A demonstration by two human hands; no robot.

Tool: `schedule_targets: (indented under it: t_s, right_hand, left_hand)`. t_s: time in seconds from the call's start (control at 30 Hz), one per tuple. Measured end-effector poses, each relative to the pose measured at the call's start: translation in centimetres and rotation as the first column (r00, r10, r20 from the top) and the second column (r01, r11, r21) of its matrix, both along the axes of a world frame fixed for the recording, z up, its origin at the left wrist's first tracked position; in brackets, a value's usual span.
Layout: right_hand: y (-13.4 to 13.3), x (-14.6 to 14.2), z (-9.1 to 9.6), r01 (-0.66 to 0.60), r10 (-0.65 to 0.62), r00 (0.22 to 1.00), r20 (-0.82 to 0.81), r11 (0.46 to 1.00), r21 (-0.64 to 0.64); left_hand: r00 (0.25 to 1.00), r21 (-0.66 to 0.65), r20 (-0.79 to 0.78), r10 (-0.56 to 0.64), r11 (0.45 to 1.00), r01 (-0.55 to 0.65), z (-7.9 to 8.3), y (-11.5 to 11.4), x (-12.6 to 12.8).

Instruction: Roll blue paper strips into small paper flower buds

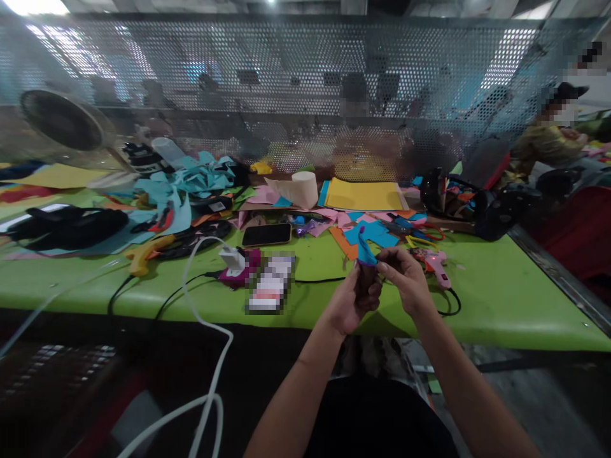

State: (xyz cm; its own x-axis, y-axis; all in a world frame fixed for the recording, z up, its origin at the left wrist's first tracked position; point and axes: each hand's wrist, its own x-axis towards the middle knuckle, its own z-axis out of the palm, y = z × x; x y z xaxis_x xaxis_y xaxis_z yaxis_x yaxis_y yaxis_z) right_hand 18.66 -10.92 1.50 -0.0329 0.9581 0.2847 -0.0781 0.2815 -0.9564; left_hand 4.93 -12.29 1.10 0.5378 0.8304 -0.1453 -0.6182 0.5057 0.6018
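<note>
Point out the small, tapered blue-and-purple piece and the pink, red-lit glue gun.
Small, tapered blue-and-purple piece (366,252): head view, on its blue part.
Pink, red-lit glue gun (438,263): head view, on its body.

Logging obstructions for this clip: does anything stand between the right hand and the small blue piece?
Nothing visible does: the right hand is at the lower edge of the blue piece, which the left hand holds near its base.

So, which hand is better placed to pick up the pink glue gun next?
Probably the right hand: the pink glue gun lies just beside it, while the left hand is farther off and seems to support the blue piece from below.
</note>
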Motion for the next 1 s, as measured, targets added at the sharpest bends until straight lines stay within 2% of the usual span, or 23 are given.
schedule_targets:
  t_s: [0.13, 0.57, 1.0]
  right_hand:
    - [0.05, -0.13, 0.13, 0.05, -0.051, 0.996, 0.067, 0.998, 0.023]
    - [0.07, -0.11, 0.18, 0.06, -0.062, 0.994, 0.089, 0.998, 0.03]
    - [0.4, 0.23, -0.51, 0.043, -0.043, 0.999, -0.003, 0.999, -0.004]
  left_hand:
    - [0.998, 0.015, -0.025, 0.059, 0.998, -0.058, -0.12, 0.0, 0.2]
    - [0.999, 0.019, -0.016, 0.043, 0.999, -0.042, 0.0, 0.04, 0.19]
    - [0.998, -0.049, 0.021, -0.061, 0.997, 0.062, 0.2, 0.11, -0.27]
